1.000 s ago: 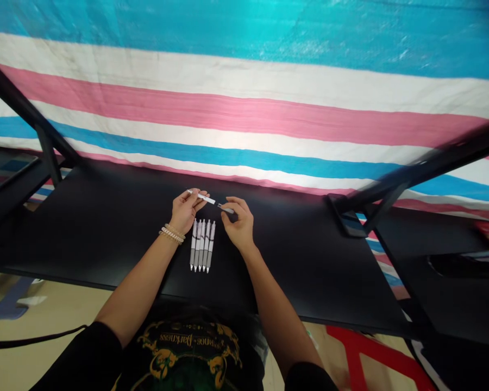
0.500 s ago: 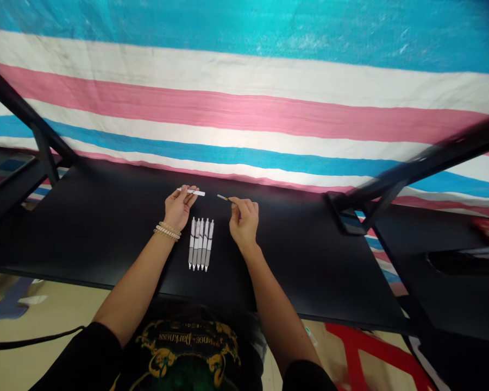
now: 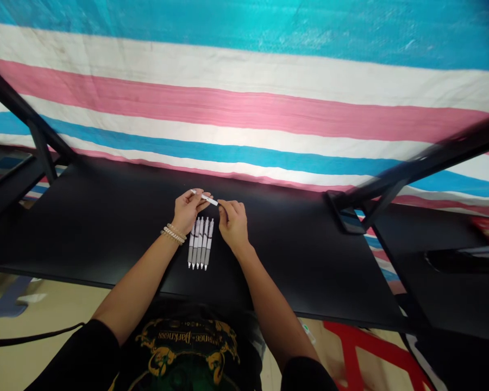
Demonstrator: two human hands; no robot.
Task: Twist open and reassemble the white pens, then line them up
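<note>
My left hand [image 3: 188, 210] grips a white pen barrel [image 3: 209, 200] between thumb and fingers, tilted slightly down to the right above the table. My right hand [image 3: 233, 221] is closed in a pinch at the barrel's right end. The thin pen refill that it held a moment earlier is hidden now by the fingers and the barrel, so how deep it sits inside cannot be seen. Just below the hands, several white pens with grey grips [image 3: 200, 243] lie side by side in a row, metal tips toward me.
The black table [image 3: 301, 260] stretches to both sides. Striped sheeting [image 3: 244, 119] hangs behind it. Slanted black supports [image 3: 44, 146] stand at left and right. A red plastic stool [image 3: 362, 347] is on the floor at the lower right.
My hands have come together. The right hand moved left with the refill to the barrel's open end, and the left hand moved slightly right with the barrel, now tilted more.
</note>
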